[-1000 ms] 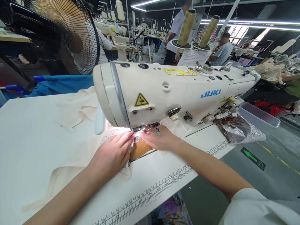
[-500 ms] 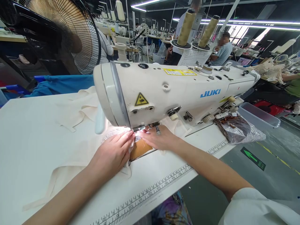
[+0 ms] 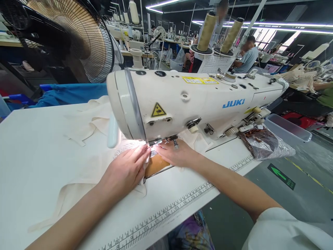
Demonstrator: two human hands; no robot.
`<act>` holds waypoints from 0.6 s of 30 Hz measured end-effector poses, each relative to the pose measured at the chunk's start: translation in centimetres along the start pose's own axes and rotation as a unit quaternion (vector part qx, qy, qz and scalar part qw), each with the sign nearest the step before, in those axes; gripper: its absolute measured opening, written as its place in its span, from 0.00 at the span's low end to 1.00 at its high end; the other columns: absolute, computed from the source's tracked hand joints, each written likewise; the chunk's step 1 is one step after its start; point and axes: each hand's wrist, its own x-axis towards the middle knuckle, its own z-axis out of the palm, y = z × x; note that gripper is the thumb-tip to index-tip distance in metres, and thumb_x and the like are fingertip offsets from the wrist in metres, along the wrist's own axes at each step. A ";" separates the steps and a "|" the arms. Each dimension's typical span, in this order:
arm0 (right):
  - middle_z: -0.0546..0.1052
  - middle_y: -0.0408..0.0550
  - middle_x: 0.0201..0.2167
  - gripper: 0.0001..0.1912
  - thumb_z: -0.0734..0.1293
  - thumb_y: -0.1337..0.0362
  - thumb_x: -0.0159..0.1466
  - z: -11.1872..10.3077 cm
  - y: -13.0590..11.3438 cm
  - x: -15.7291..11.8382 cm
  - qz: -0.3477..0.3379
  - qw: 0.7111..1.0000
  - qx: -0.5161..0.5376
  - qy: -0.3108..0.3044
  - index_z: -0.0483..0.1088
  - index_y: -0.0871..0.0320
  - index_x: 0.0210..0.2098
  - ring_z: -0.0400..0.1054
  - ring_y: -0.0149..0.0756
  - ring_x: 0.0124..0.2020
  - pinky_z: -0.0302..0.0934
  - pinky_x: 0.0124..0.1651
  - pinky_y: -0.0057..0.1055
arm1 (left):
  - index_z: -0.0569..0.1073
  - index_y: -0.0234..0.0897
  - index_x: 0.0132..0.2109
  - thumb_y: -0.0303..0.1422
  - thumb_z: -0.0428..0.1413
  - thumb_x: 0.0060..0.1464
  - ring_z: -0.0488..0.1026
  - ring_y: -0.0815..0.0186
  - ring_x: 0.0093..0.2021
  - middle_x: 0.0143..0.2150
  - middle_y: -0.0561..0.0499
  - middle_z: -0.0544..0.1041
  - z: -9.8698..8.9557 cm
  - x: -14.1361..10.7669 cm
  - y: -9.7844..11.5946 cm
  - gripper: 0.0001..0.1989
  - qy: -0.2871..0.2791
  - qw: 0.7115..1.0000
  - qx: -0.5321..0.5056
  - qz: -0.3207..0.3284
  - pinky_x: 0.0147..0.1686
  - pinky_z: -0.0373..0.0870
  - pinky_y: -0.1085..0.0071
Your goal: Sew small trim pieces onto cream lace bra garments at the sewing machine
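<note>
Cream fabric trails across the white table from beneath the head of a JUKI sewing machine. My left hand is closed on its edge, fingers pressed together just left of the lit needle area. From the other side, my right hand reaches under the machine head with its fingertips closed on the fabric by the presser foot. Part of those fingers is hidden by metal fittings. Between both hands shows a tan plate in the machine bed. A lacy part of the fabric lies beyond my left fingers.
A black fan stands at the back left. Thread cones rise behind the machine. To the right are a plastic bag of brown pieces and a clear bin. A printed ruler follows the table's front edge. Other people work farther back.
The view has shifted slightly, and the fan head has turned a little. Both hands stay almost in the same place at the needle, still on the fabric.
</note>
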 end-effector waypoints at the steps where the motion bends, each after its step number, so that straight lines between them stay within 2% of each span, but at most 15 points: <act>1: 0.76 0.54 0.48 0.17 0.50 0.69 0.73 -0.1 0.0 0.0 0.000 1.000 -0.004 -0.003 0.67 0.60 0.52 0.68 0.39 0.42 0.55 0.30 0.36 | 0.73 0.32 0.60 0.32 0.46 0.68 0.77 0.53 0.54 0.59 0.38 0.77 0.0 0.0 0.0 0.19 0.001 1.000 0.002 0.002 0.51 0.77 0.58; 7: 0.75 0.53 0.48 0.18 0.48 0.71 0.74 -0.6 -0.2 -0.2 0.004 1.000 -0.009 -0.001 0.66 0.60 0.52 0.68 0.38 0.43 0.52 0.29 0.36 | 0.72 0.31 0.61 0.32 0.46 0.68 0.76 0.52 0.56 0.60 0.38 0.77 0.2 -0.1 -0.1 0.20 -0.002 1.000 0.012 0.008 0.52 0.75 0.58; 13: 0.75 0.53 0.48 0.19 0.48 0.71 0.74 -0.7 -0.4 -0.2 0.010 1.000 -0.011 0.006 0.66 0.60 0.53 0.68 0.38 0.41 0.53 0.29 0.37 | 0.72 0.26 0.59 0.32 0.45 0.69 0.78 0.52 0.53 0.59 0.35 0.77 0.0 0.2 0.1 0.20 -0.007 0.999 0.040 0.017 0.49 0.76 0.58; 18: 0.75 0.53 0.47 0.19 0.48 0.72 0.74 -0.8 -0.4 -0.1 0.008 1.000 -0.003 -0.001 0.67 0.60 0.51 0.67 0.38 0.42 0.53 0.30 0.36 | 0.72 0.28 0.59 0.32 0.46 0.68 0.77 0.52 0.53 0.58 0.36 0.77 0.1 0.1 0.0 0.20 0.003 1.000 0.024 0.014 0.49 0.75 0.58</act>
